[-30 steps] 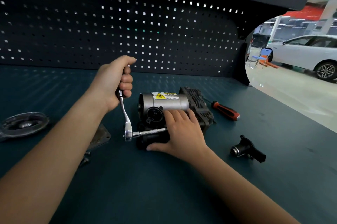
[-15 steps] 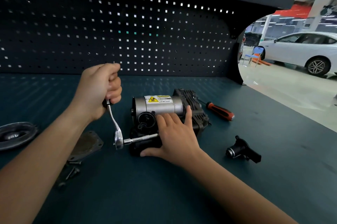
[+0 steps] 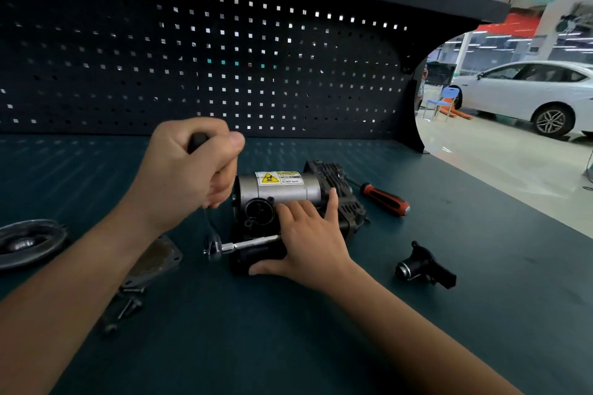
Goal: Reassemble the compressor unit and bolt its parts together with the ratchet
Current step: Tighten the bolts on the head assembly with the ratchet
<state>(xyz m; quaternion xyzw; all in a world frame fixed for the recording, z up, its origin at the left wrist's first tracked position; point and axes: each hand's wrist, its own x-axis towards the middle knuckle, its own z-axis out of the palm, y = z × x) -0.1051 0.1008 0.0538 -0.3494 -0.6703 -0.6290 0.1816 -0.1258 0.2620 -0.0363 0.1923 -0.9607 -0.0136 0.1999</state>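
Our left hand [image 3: 189,169] and right hand [image 3: 308,243] are both occupied. At the left edge of the frame lies one round metal cover [image 3: 29,242]. Right of it, partly under our left forearm, is one flat plate [image 3: 154,261], and below that a cluster of loose bolts [image 3: 128,308], three as far as the blur lets us count. The left hand is closed in a fist round the black handle of the one ratchet [image 3: 213,247]. The ratchet's head hangs just below the fist, and its extension bar runs right into the lower side of the one compressor unit [image 3: 279,192], which sits at the frame's centre. The right hand lies on the unit, fingers straight and spread, thumb along the dark base. Further right are one red-handled screwdriver [image 3: 385,198], just beside the unit, and one black fitting [image 3: 423,269], well apart. The pegboard [image 3: 224,57] closes the back. The worktop [image 3: 288,346] ends in a diagonal edge at the right, and a wide stretch of its surface runs from the unit to the bottom of the frame.
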